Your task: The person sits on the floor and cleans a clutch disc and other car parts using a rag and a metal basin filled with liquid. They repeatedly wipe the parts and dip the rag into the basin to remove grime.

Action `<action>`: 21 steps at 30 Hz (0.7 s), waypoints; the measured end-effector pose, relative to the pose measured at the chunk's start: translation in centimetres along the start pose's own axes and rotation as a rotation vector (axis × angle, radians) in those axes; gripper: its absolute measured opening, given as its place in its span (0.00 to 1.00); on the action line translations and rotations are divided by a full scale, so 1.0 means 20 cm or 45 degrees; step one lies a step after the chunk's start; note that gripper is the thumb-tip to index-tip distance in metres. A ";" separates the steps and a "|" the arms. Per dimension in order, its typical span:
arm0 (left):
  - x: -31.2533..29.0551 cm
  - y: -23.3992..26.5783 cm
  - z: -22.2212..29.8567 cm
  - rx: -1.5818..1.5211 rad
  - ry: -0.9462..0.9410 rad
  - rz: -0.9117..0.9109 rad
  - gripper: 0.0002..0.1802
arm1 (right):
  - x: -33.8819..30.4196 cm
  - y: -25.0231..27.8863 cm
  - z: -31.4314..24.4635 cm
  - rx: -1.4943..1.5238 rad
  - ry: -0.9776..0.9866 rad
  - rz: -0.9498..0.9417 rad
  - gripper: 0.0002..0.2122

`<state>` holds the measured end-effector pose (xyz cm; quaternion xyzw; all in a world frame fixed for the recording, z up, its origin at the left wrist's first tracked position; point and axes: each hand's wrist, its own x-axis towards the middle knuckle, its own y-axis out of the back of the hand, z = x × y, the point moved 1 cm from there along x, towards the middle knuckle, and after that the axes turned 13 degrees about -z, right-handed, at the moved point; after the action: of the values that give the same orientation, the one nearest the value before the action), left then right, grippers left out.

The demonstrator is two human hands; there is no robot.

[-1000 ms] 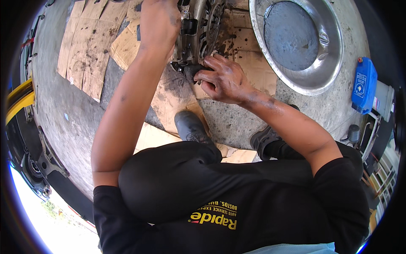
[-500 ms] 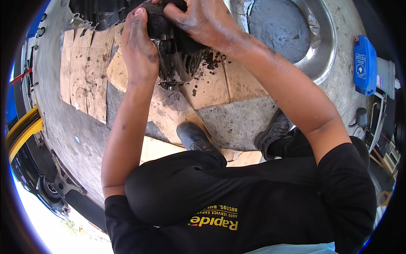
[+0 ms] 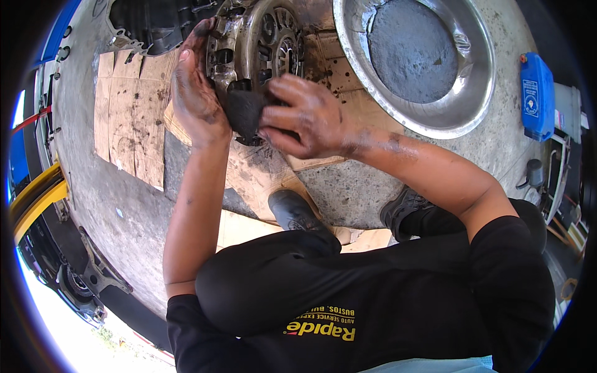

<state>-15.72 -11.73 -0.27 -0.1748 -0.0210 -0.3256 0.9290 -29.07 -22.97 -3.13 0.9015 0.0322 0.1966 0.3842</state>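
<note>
A round metal clutch assembly (image 3: 273, 46), oily and slotted around its rim, stands on edge at the top middle. My left hand (image 3: 200, 102) is against its left side, fingers reaching up along the rim and steadying it. In my right hand (image 3: 308, 118) is a dark, soaked rag or sponge (image 3: 244, 112), pinched by the fingers and pressed at the clutch's lower rim. Both hands are smeared with black grime. Motion blurs the right fingers slightly.
Oil-stained cardboard (image 3: 134, 118) covers part of the concrete floor. A steel basin (image 3: 476, 93) of dark grey liquid stands at the right, with a blue jug (image 3: 536, 96) beyond. A dark metal housing (image 3: 155, 28) lies at the upper left. My boots (image 3: 292, 208) are below.
My right hand has come down and toward me with the rag, from the clutch's top to its lower rim. The clutch's face now shows more fully; my left hand has shifted slightly lower.
</note>
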 end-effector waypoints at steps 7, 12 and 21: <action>0.02 -0.09 0.02 0.030 0.048 -0.016 0.32 | 0.49 0.21 0.44 -0.138 -0.389 0.564 0.10; 0.03 -0.06 0.01 0.091 0.022 0.117 0.33 | 0.39 0.14 0.22 -0.191 -0.423 0.548 0.12; -0.03 0.04 -0.02 0.034 -0.080 0.000 0.29 | 0.23 0.18 -0.07 0.099 -0.315 0.078 0.11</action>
<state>-15.68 -10.92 -1.08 -0.1726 -0.0545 -0.3198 0.9300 -25.68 -23.60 1.91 0.9337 -0.0352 0.0943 0.3437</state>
